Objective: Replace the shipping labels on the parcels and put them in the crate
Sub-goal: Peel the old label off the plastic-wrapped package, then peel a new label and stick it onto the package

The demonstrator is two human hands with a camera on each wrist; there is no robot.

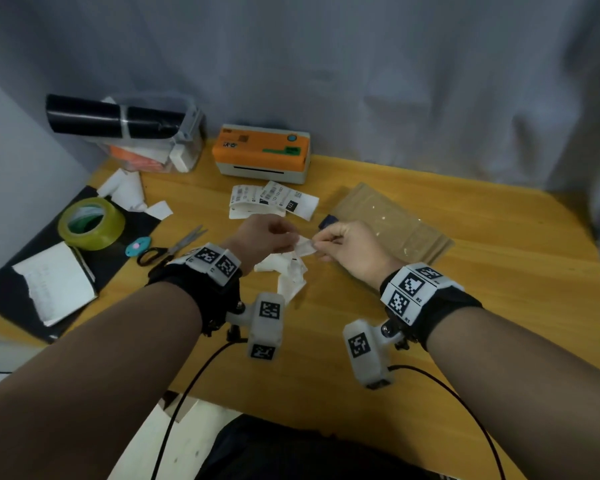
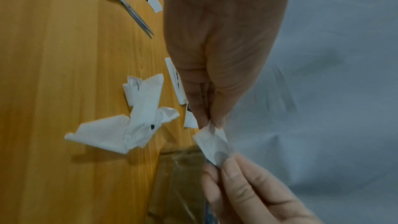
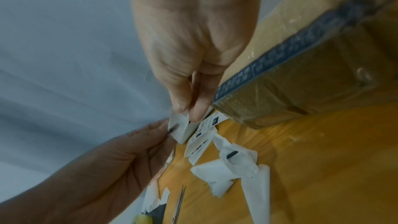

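Both hands hold one small white label scrap (image 1: pixel 305 248) above the table's middle. My left hand (image 1: pixel 293 241) pinches its left end between thumb and fingers (image 2: pixel 200 108). My right hand (image 1: pixel 317 244) pinches the other end (image 3: pixel 183 125). The brown tape-wrapped parcel (image 1: pixel 392 225) lies flat just behind and right of my right hand, with a dark printed strip (image 3: pixel 280 54) along its edge. Fresh printed labels (image 1: pixel 274 200) lie in front of the orange label printer (image 1: pixel 262 152). Crumpled peeled label paper (image 1: pixel 288 275) sits on the table under my hands.
Scissors (image 1: pixel 174 245) and a roll of green tape (image 1: pixel 90 223) lie at the left, on and beside a black mat (image 1: pixel 11 289) with torn paper. A clear bin (image 1: pixel 184 140) with a black roll stands at the back left. Grey cloth hangs behind the table.
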